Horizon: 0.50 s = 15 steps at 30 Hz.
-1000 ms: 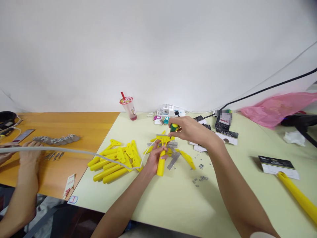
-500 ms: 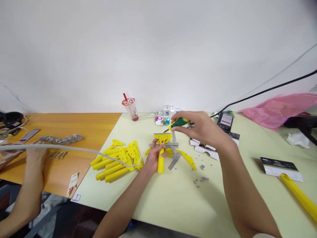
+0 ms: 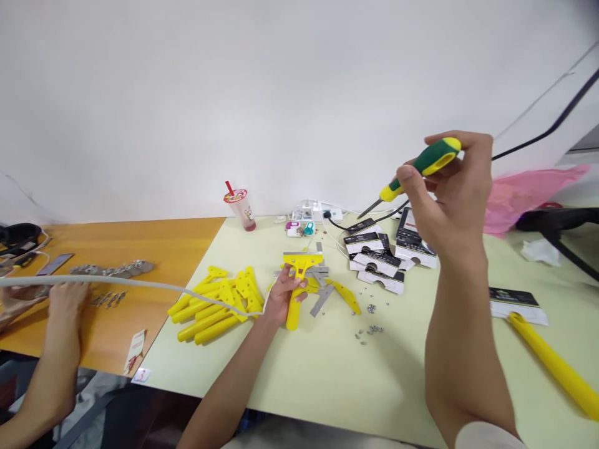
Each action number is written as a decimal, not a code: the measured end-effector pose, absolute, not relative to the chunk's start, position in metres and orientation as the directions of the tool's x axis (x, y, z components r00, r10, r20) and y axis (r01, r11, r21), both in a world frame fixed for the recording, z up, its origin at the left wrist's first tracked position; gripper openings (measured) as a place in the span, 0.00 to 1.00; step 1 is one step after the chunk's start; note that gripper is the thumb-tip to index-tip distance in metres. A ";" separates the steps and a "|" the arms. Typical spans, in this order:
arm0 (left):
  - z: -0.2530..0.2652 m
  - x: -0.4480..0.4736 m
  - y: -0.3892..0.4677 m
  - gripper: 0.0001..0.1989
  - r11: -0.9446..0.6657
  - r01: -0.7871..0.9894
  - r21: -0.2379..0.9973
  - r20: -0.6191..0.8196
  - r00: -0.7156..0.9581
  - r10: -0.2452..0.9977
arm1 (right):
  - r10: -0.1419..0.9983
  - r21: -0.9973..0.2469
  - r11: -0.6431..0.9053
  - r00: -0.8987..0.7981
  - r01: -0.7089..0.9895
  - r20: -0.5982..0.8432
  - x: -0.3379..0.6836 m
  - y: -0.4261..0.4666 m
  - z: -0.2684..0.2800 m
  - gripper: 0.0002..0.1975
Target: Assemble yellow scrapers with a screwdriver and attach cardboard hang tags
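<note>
My left hand is closed round the handle of a yellow scraper, which stands blade end away from me, a metal blade along its top edge. Raised high at the right, my right hand grips a green and yellow screwdriver, its tip pointing down to the left, apart from the scraper. Under and beside the scraper lie grey metal blades and a loose yellow plate. Small metal nuts or screws are scattered to the right. A pile of yellow scraper handles lies left of my left hand.
Black and white cardboard sleeves lie behind the small parts. A drink cup and a power strip stand by the wall. A white cable crosses the left side. A co-worker's arms rest at the orange table.
My right hand has lifted the screwdriver up and to the right, away from the scraper. My left hand still holds the scraper, now tilted slightly.
</note>
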<state>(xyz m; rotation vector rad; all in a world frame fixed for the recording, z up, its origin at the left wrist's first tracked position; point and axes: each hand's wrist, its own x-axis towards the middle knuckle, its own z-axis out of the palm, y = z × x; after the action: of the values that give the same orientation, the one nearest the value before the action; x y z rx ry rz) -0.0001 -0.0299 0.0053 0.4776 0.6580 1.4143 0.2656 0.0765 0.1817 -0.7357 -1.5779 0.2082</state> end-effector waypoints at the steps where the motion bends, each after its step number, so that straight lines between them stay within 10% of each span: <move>1: 0.005 0.002 -0.030 0.28 0.086 -0.695 0.714 -0.119 0.001 0.993 | 0.564 -0.539 0.771 0.031 0.338 0.825 0.268 0.076 0.183 0.20; 5: 0.007 0.011 -0.036 0.22 -0.176 -0.262 0.949 0.132 -0.177 0.975 | 0.528 -0.505 0.786 0.039 0.356 0.849 0.276 0.072 0.188 0.18; 9: 0.017 0.015 -0.051 0.12 -0.457 0.300 0.838 0.514 -0.150 0.844 | 0.446 -0.441 0.822 0.074 0.361 0.892 0.285 0.066 0.194 0.19; 15: 0.034 0.014 -0.072 0.06 -0.289 0.195 0.937 0.326 -0.190 0.926 | 0.439 -0.435 0.840 0.063 0.325 0.896 0.293 0.053 0.201 0.22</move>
<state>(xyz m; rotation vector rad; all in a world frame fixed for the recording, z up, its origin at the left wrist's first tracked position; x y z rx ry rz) 0.0138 -0.0722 0.0341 1.4588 1.3357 1.5335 0.2934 0.0531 0.2013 -0.6296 -1.5374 0.0955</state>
